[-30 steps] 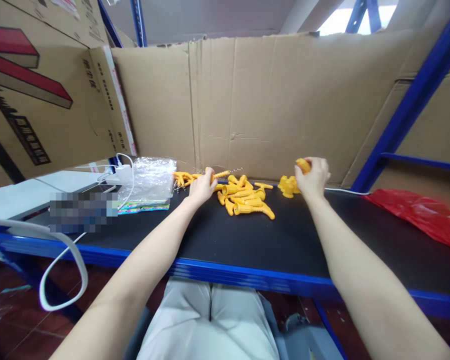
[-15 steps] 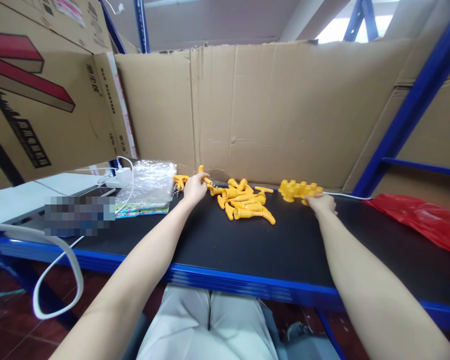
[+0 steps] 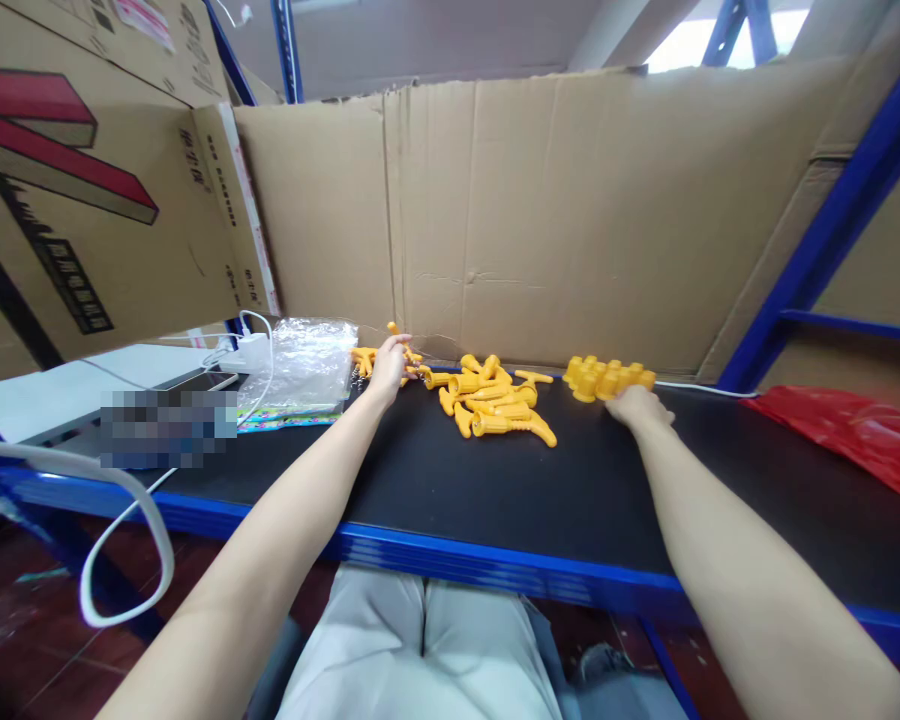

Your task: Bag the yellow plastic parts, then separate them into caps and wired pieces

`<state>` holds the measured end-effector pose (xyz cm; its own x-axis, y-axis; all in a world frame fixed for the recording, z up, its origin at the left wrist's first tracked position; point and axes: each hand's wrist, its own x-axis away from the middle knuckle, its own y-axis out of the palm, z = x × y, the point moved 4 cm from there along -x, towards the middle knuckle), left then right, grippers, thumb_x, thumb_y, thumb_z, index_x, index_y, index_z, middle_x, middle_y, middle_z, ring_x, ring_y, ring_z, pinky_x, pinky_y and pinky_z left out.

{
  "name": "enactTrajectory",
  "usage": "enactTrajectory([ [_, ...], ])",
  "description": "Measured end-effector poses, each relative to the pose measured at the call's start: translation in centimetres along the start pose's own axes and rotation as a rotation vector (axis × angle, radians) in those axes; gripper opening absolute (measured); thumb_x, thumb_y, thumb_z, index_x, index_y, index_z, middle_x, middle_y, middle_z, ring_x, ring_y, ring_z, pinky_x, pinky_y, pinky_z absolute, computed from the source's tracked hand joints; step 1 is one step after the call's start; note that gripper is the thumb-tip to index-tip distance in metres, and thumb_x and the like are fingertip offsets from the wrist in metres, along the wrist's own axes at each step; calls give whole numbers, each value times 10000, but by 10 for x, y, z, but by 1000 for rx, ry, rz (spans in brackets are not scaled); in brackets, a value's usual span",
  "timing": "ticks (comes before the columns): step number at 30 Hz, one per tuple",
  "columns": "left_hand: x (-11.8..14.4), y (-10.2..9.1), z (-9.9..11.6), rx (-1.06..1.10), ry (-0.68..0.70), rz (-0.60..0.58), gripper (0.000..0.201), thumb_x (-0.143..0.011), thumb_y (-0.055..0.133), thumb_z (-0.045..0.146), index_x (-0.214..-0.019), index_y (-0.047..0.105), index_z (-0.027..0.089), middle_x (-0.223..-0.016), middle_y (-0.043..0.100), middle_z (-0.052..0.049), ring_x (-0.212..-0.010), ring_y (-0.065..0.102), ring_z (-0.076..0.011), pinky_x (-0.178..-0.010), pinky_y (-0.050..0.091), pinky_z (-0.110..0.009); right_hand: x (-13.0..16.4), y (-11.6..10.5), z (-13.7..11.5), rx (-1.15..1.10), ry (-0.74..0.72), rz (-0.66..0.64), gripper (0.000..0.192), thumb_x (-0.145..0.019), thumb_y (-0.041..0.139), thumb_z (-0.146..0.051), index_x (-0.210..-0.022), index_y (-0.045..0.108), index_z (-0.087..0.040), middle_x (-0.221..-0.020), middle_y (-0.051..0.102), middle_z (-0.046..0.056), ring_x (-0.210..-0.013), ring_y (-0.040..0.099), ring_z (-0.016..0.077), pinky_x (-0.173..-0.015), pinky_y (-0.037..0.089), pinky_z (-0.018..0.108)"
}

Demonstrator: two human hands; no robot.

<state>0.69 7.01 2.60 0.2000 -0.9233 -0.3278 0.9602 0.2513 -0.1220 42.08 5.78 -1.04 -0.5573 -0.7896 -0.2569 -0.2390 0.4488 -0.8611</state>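
A: What are the fingers doing?
B: The left hand (image 3: pixel 387 362) pinches a small yellow plastic piece (image 3: pixel 399 340) at eleven o'clock. The right hand (image 3: pixel 639 405) lies flat and loose, holding nothing.
A: And farther off?
B: A row of yellow plastic caps (image 3: pixel 606 378) sits just beyond it, at one o'clock. A pile of yellow plastic horns (image 3: pixel 495 398) lies between the hands.

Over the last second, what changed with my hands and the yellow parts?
The right hand let go of the yellow part it held up; it now lies low on the table beside the row of caps, apparently empty. The left hand shifted slightly left and grips a part at the left pile. The middle pile, plastic bag and red bag stayed put.
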Motion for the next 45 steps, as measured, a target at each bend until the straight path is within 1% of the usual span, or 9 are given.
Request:
enactTrajectory([
  [4,-8,-3,-3,-292,111,87,371,-795,402,108,-1145,516,154,-1020,575,-96,-821,638,-170,-714,533,-312,14,-5,-14,164,67,-193,461,-729,578,-245,-1164,560,-96,-1187,530,222,-1098,515,314,-864,406,407],
  [9,-12,10,-13,-912,343,-74,415,-782,429,65,-1145,569,210,-1183,508,-98,-1060,559,-218,-910,444,-330,26,-20,-46,254,-163,-93,490,-762,553,-293,-1226,528,-140,-1248,496,215,-1186,437,329,-922,345,483],
  [15,-10,23,-15,-1296,221,-170,365,-806,417,141,-1114,613,148,-1142,550,-156,-1102,507,-286,-874,433,-385,44,-34,-77,286,-234,-15,389,-749,558,-296,-1079,628,-101,-1073,593,244,-1043,550,331,-851,401,459],
  [22,-15,22,-7,-1306,111,-190,341,-801,466,223,-1089,650,207,-1225,519,-144,-1186,409,-304,-934,372,-428,71,-39,-109,192,-533,-97,265,-799,495,-354,-838,663,-152,-913,655,168,-865,611,275,-695,424,344],
  [28,-21,15,-3,-1270,34,-279,350,-792,500,308,-1116,632,319,-1252,480,-113,-1216,375,-313,-955,347,-459,107,-36,-137,4,-832,-364,196,-763,542,-338,-717,622,-165,-706,635,37,-661,561,147,-569,354,229],
  [33,-17,19,6,-1270,247,-280,363,-764,505,313,-1103,632,326,-1208,510,-74,-1180,403,-281,-958,345,-438,128,-23,-150,81,-913,-418,199,-758,546,-342,-775,637,-167,-708,623,36,-624,536,138,-533,319,226],
  [36,-9,34,5,-1320,381,-449,396,-719,518,273,-1097,629,313,-1206,532,-49,-1162,422,-270,-977,323,-458,135,-17,-152,120,-933,-425,182,-768,523,-292,-842,636,-171,-740,620,39,-634,534,138,-524,304,223],
  [40,-3,50,-7,-1400,358,-619,475,-700,528,263,-1172,571,241,-1211,559,-91,-1145,455,-289,-963,334,-487,140,-14,-150,144,-910,-491,205,-782,487,-257,-909,625,-173,-750,618,36,-601,513,128,-500,291,219],
  [45,-7,60,-11,-1364,447,-522,323,-777,475,257,-1062,622,217,-1102,634,-86,-1115,499,-269,-983,299,-487,137,-9,-149,125,-932,-476,202,-786,472,-244,-904,615,-165,-766,626,42,-621,526,132,-526,314,218],
])
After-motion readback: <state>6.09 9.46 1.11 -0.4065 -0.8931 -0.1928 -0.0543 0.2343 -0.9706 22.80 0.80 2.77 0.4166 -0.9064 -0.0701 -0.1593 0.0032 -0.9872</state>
